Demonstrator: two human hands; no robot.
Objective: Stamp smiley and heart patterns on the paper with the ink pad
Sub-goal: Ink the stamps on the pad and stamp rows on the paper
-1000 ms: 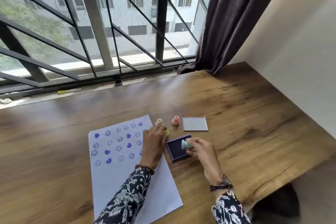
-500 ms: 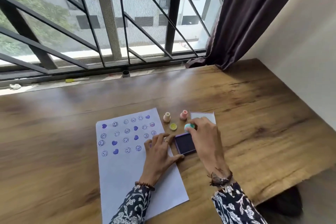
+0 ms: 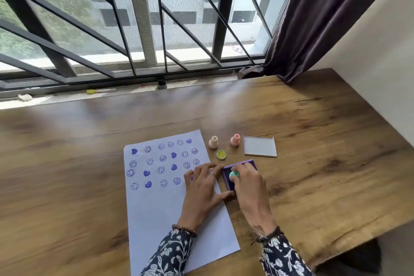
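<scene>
Now the teal stamp (image 3: pixel 234 175) sits pressed on the purple ink pad (image 3: pixel 229 180); half a second ago it was held just beyond the pad's far edge, near the yellow stamp (image 3: pixel 221 154). The right hand (image 3: pixel 247 188) pinches the stamp from above, fingers curled round it. The left hand (image 3: pixel 205 186) lies flat, fingers straight and spread, on the right edge of the paper (image 3: pixel 165 208), thumb touching the pad's near left corner; its position is much as it was half a second ago. Judgement: re-inking in progress, next print not yet made.

The paper carries four rows of purple smileys and hearts; its near half is blank. Beyond the pad stand a cream stamp (image 3: pixel 213 142) and a pink stamp (image 3: pixel 235 140), with the pad's lid (image 3: pixel 259 146) to their right on the wooden surface (image 3: pixel 313 163).
</scene>
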